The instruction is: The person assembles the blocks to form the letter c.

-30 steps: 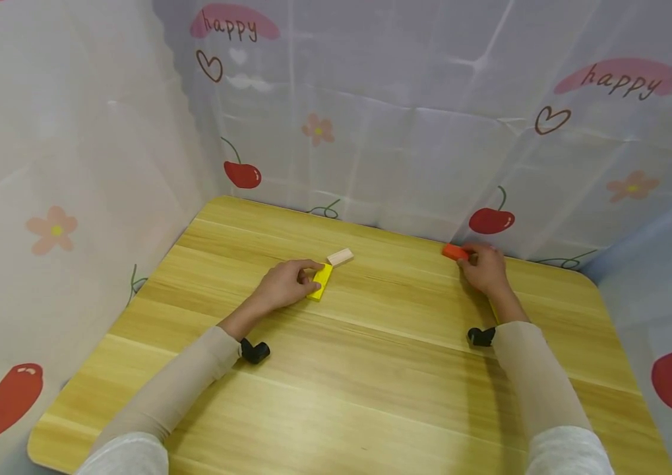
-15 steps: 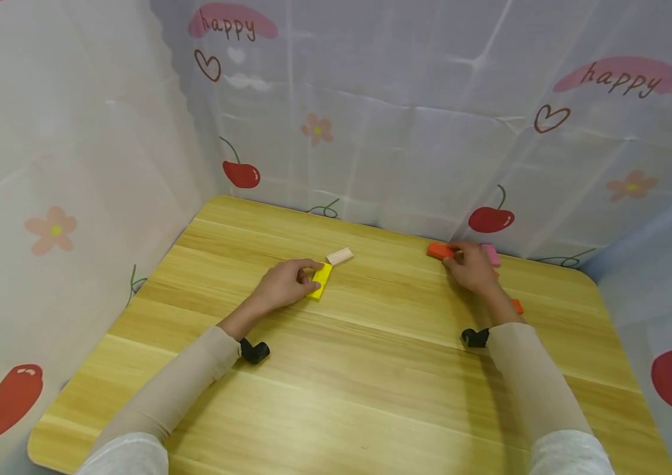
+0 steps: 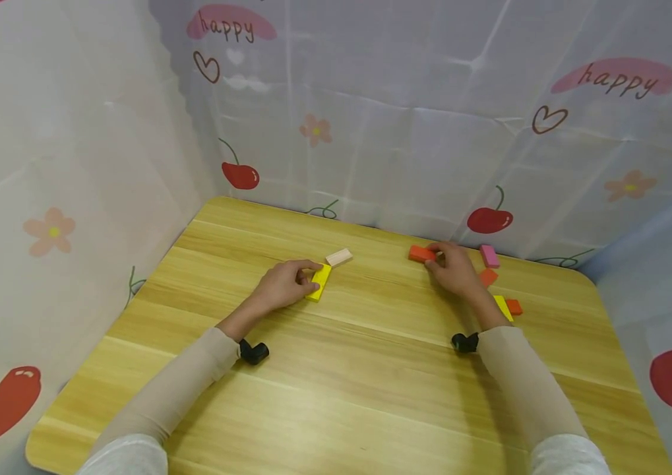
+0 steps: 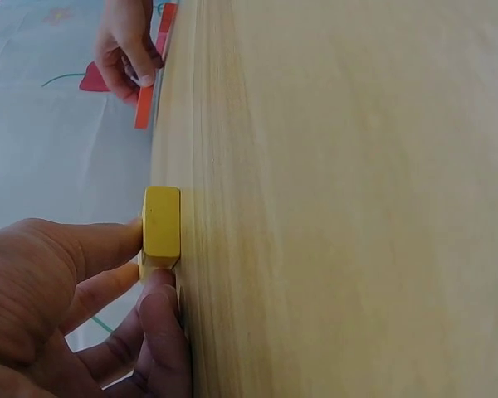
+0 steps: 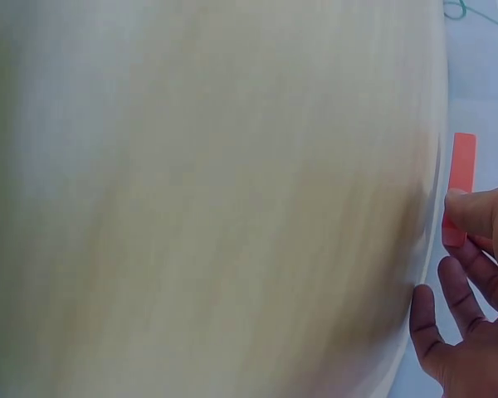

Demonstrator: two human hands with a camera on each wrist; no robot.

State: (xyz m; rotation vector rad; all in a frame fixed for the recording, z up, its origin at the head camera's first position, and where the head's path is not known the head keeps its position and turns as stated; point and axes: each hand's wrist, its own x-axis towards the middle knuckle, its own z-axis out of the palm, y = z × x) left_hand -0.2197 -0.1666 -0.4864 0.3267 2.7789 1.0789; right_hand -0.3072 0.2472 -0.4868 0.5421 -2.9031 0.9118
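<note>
Left hand (image 3: 285, 285) pinches the flat yellow rectangular wooden block (image 3: 319, 282) between thumb and curled fingers; block lies flat on the pale wooden table (image 3: 336, 382), so the grip seems to steady it in place. A small unpainted wooden block (image 3: 339, 256) lies just beyond it, apart

Right hand (image 3: 453, 270) pinches 1 end of the orange-red rectangular wooden block (image 3: 421, 253), near the table's far edge, held low over the wood; contact unclear

Near the right wrist, a loose cluster: pink block (image 3: 489, 256), small orange block (image 3: 488, 277), second yellow block (image 3: 502, 307), another orange block (image 3: 514, 307) — likely kept within easy reach
</note>
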